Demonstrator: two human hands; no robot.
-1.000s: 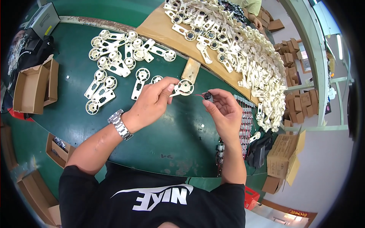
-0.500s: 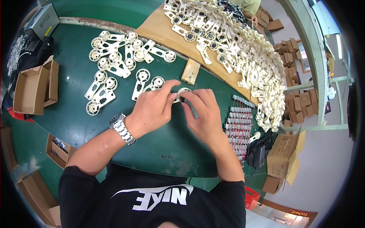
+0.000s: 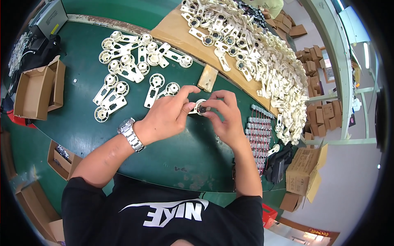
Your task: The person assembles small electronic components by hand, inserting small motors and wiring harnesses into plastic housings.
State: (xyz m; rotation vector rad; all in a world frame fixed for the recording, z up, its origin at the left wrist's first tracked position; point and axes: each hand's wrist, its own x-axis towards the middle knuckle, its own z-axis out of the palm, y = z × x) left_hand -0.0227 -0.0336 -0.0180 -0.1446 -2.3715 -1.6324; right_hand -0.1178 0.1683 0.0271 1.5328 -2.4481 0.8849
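Note:
My left hand, with a metal watch on its wrist, pinches a cream plastic part that has a round ring end. The rest of that part is hidden behind the fingers. At the ring, my right hand grips a small black piece between thumb and fingers; whether it is seated in the ring I cannot tell. Two similar cream parts lie just beyond my left hand, one partly covered by it. A wooden block lies on the green table beyond my hands.
More cream parts lie at the far left of the table. A large heap of them covers the cardboard sheet. Rows of small grey motors with red wires are at right. Open cardboard boxes stand at left. Part of another person shows behind the heap.
My right hand has shifted slightly right, its fingers now showing the black piece at the ring. The left hand keeps its pinch on the cream part. The whole view has shifted slightly.

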